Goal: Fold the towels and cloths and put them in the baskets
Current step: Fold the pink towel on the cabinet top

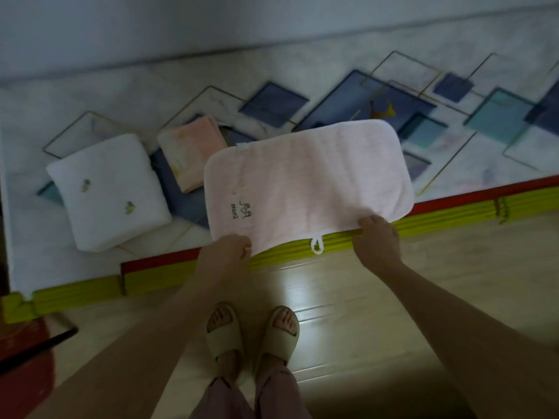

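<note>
A pale pink towel (308, 179) lies spread flat on the patterned surface (348, 86), its near edge at the surface's front rim, with a white hanging loop (316, 245) dangling over it. My left hand (227, 252) pinches the towel's near left corner. My right hand (376, 240) grips the near edge towards the right corner. To the left lie a folded white towel (109, 192) with small embroidered marks and, behind it, a folded peach cloth (190, 152). No basket is in view.
The surface has a marble and blue-square pattern and a red and yellow-green front edge (453, 211). A grey wall (211, 19) runs behind it. My feet in slippers (251, 331) stand on the pale wooden floor. A dark red object (27, 358) sits at lower left.
</note>
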### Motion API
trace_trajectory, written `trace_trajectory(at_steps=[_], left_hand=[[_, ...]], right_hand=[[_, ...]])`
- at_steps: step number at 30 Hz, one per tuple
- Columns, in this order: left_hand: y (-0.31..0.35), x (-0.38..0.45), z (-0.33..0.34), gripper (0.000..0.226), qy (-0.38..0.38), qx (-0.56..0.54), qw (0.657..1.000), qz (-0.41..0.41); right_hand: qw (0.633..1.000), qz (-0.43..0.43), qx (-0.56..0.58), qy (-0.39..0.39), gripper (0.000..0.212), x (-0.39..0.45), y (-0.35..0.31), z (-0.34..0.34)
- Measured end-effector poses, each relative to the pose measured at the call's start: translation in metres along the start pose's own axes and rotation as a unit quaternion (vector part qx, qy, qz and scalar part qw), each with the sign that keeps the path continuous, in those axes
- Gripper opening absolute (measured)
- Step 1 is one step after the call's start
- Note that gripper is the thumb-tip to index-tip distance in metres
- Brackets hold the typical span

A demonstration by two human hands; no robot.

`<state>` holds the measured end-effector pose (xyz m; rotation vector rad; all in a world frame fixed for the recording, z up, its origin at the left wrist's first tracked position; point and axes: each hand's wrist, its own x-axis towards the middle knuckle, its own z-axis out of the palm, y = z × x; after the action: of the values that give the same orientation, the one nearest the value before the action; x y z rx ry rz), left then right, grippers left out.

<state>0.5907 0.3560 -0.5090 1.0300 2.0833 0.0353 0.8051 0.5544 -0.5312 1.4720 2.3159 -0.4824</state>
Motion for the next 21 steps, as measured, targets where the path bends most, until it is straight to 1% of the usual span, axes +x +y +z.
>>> trace_trajectory(at_steps=[2,3,4,6,8,10,13,15,17,19,21], left_hand=[[-0.007,0.009,-0.013,0.026,0.135,-0.064,0.988,-0.026],[-0.014,0.017,-0.022,0.024,0.183,-0.102,0.977,-0.043],[-0.019,0.026,-0.032,0.023,0.217,-0.138,0.965,-0.056],[-0.030,0.044,-0.051,0.025,0.256,-0.181,0.947,-0.068],[-0.038,0.057,-0.065,0.029,0.268,-0.207,0.938,-0.076],[-0.044,0.065,-0.070,0.029,0.264,-0.222,0.935,-0.085],[-0.049,0.071,-0.065,0.023,0.251,-0.237,0.936,-0.071],[-0.049,0.072,-0.060,0.023,0.244,-0.256,0.934,-0.057],[-0.052,0.074,-0.058,0.022,0.242,-0.264,0.932,-0.049],[-0.056,0.076,-0.060,0.020,0.239,-0.274,0.931,-0.041],[-0.063,0.074,-0.063,0.019,0.237,-0.280,0.929,-0.038]], right_hand=[[0.995,-0.041,0.069,0.058,0.028,-0.008,-0.028,0.000],[0.989,-0.072,0.118,0.059,0.024,-0.014,-0.047,-0.001],[0.980,-0.107,0.160,0.048,0.020,-0.021,-0.069,0.000],[0.962,-0.174,0.210,0.012,0.017,-0.033,-0.111,0.007],[0.950,-0.228,0.211,-0.022,0.019,-0.043,-0.149,0.018],[0.951,-0.256,0.169,-0.047,0.026,-0.051,-0.179,0.031],[0.961,-0.252,0.091,-0.075,0.034,-0.056,-0.203,0.050],[0.963,-0.256,0.043,-0.070,0.034,-0.058,-0.209,0.062],[0.964,-0.260,0.038,-0.047,0.027,-0.058,-0.211,0.068],[0.966,-0.251,0.037,-0.043,0.019,-0.058,-0.214,0.064],[0.969,-0.232,0.031,-0.082,0.022,-0.059,-0.214,0.060]])
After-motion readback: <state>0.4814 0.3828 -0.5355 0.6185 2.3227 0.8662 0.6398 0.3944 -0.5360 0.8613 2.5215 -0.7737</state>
